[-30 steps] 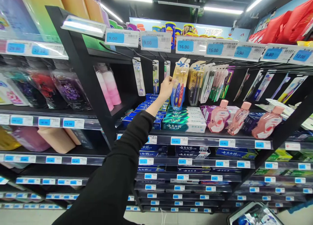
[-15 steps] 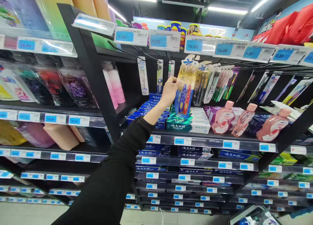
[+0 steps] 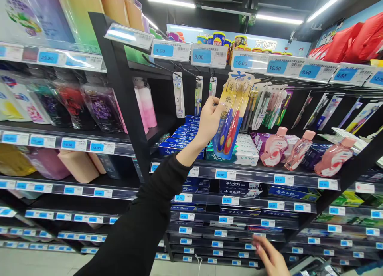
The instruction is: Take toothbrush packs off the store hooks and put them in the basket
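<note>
Left hand [image 3: 211,118] is clamping the toothbrush pack [image 3: 235,116] by its left edge; pack is leaning slightly, out in front of the hanging rows. Right hand [image 3: 271,256] is hovering low, thumb and fingers a bit apart, near a container [image 3: 302,264] at the bottom edge. Other toothbrushes [image 3: 269,106] are hanging behind and to the right, some partly hidden by the pack. Toothpaste boxes [image 3: 247,150] are lying beneath, pack covering their left part; blue boxes [image 3: 179,138] are sitting further left, wrist crossing in front. Pink bottles [image 3: 273,146] are standing right of those. Black shelf [image 3: 257,172] is carrying price tags [image 3: 226,174]. Beyond, cans [image 3: 219,38] are showing, ceiling lights [image 3: 170,1] are glowing; pale floor [image 3: 176,269] is showing below.
</note>
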`<state>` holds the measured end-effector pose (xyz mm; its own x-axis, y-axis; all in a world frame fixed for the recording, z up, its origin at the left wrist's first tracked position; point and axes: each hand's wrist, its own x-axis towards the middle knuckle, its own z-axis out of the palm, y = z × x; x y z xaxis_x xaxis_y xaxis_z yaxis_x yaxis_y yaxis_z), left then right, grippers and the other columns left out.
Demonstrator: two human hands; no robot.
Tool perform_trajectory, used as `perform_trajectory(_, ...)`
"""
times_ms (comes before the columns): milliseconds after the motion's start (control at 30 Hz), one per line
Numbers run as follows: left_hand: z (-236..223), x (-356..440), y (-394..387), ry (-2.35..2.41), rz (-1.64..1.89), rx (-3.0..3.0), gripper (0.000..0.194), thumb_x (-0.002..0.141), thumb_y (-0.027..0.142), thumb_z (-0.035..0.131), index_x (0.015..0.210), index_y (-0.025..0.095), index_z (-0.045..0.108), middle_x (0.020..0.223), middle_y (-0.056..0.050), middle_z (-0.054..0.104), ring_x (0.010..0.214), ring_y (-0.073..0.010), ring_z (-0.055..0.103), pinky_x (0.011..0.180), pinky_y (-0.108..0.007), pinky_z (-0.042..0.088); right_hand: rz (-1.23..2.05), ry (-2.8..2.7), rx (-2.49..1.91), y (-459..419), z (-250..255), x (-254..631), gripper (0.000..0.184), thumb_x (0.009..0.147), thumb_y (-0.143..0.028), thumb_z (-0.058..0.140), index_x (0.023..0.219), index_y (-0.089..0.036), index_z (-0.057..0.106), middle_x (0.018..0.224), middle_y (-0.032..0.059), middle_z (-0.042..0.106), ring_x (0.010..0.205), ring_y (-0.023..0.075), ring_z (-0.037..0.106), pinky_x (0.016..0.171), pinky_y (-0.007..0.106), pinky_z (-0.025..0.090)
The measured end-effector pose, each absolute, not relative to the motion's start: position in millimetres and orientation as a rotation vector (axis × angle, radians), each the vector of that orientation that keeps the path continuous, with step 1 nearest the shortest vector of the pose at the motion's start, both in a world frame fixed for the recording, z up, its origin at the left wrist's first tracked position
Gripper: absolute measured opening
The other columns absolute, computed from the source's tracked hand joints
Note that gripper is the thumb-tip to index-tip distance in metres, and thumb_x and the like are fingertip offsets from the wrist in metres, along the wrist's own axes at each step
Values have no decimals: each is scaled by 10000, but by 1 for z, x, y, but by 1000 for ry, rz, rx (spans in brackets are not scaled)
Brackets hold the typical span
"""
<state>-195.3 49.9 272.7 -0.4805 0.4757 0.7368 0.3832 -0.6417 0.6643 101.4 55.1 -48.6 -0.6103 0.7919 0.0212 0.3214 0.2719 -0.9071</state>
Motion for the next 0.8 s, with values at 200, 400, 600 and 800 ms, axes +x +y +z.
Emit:
perform_trajectory(200, 241, -161, 23, 1304, 2399, 1297, 121, 861, 207, 509, 746, 211, 474, 602, 46, 555, 480, -77, 501, 456, -192, 379, 1507, -1827, -649, 45, 45, 52, 379, 904, -500, 452, 1107, -218, 604, 969, 86, 689, 792, 190, 666, 768, 339, 548)
perform_trajectory(400, 186, -128, 7, 1366, 2299, 1056, 109, 840, 243, 535, 743, 209, 500, 572, 55, 525, 448, -75, 456, 429, -194, 354, 1649, -1540, -292, 13, 80, 30, 343, 948, -446, 402, 1227, -257, 465, 949, 50, 658, 754, 173, 669, 704, 344, 556)
perform_trajectory(600, 147, -104, 9, 1408, 2103, 940, 112, 847, 249, 530, 756, 216, 472, 590, 52, 578, 476, -90, 518, 463, -201, 398, 1718, -1514, -386, -1, 81, 32, 370, 895, -360, 554, 1225, -292, 403, 947, 16, 645, 734, 151, 644, 635, 304, 577)
perform_trajectory(800, 119, -94, 7, 1358, 1951, 1103, 156, 864, 343, 542, 799, 224, 465, 586, 54, 570, 485, -88, 512, 473, -201, 401, 1730, -1389, -614, -1, 62, 39, 378, 842, -430, 602, 1152, -264, 462, 860, 4, 619, 673, 151, 617, 563, 289, 577)
